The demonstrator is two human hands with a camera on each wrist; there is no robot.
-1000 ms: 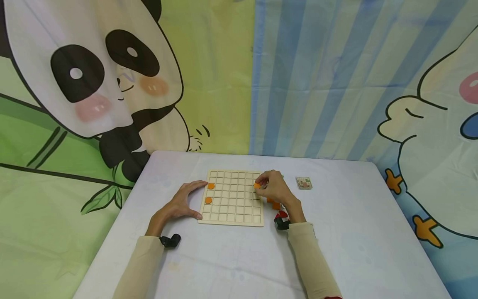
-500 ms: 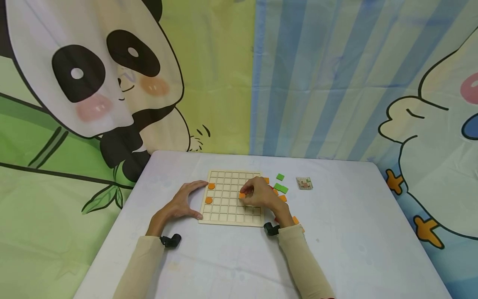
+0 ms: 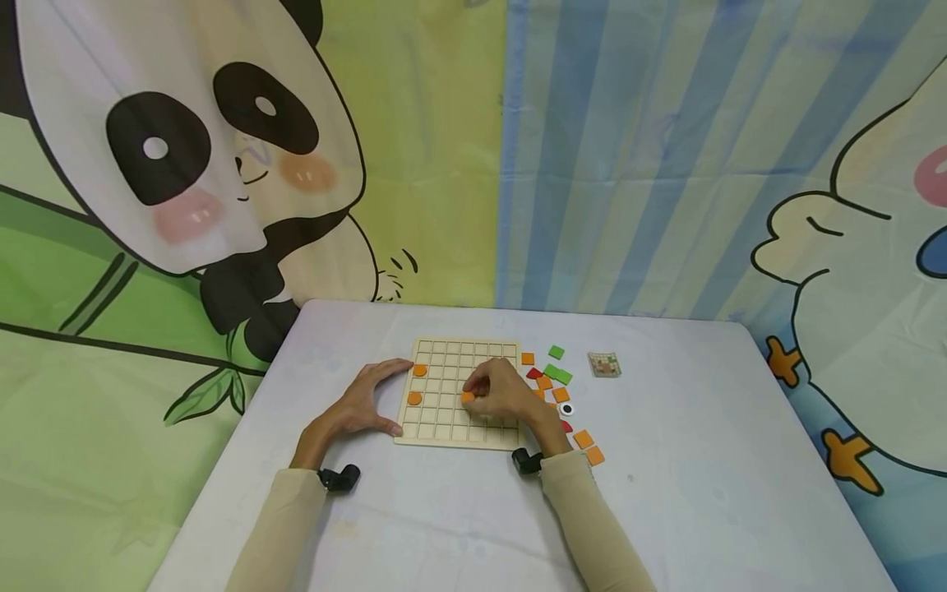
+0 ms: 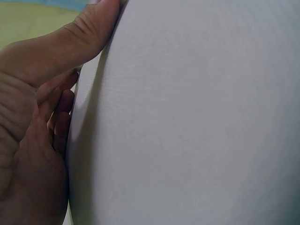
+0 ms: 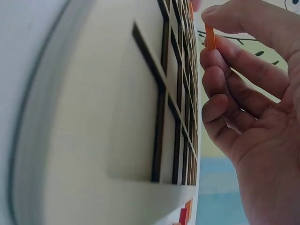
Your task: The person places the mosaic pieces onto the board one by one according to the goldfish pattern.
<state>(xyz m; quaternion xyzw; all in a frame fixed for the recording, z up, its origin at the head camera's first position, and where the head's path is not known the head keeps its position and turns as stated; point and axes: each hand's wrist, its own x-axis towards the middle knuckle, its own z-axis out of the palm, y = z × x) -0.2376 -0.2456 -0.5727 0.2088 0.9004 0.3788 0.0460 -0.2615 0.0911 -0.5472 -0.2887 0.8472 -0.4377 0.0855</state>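
A pale wooden board (image 3: 436, 432) with a square grid of grooves lies on the table. My left hand (image 3: 361, 400) spans its left edge, thumb at the lower left corner and fingertips at the upper part of that edge. Two roundish orange pieces (image 3: 414, 399) sit in the leftmost column, one above the other. Over the middle of the grid, my right hand (image 3: 505, 390) pinches a thin orange piece (image 5: 210, 36) between thumb and index finger, seen edge-on in the right wrist view. Its outline is mostly hidden by the fingers.
Right of the board lie several loose orange squares (image 3: 583, 439), a few green pieces (image 3: 558, 374), red pieces (image 3: 534, 373) and a white disc with a black centre (image 3: 566, 409). Farther right is a small patterned card (image 3: 604, 364). A printed curtain (image 3: 592, 164) hangs behind the table.
My right hand has carried the orange piece leftward from the board's right edge to over its middle, uncovering the loose pieces. My left hand has stayed at the board's left edge.
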